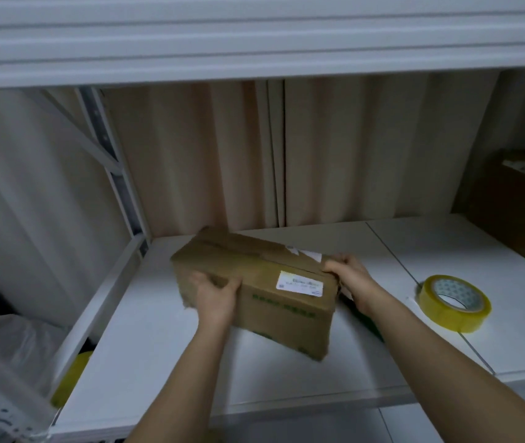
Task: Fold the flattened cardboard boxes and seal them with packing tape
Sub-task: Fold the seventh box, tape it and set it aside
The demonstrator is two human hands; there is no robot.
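A folded cardboard box [254,289] sits tilted at the middle of the white shelf [158,346], one near corner pointing toward six o'clock. The left hand [213,297] grips its nine o'clock end, thumb spread over the top edge, fingers wrapped on the side. The right hand [349,276] curls over the three o'clock end, pressing the top flaps shut, probably so the seam stays closed for taping. A roll of yellow packing tape [454,302] lies flat at three o'clock, well apart from the box, within reach.
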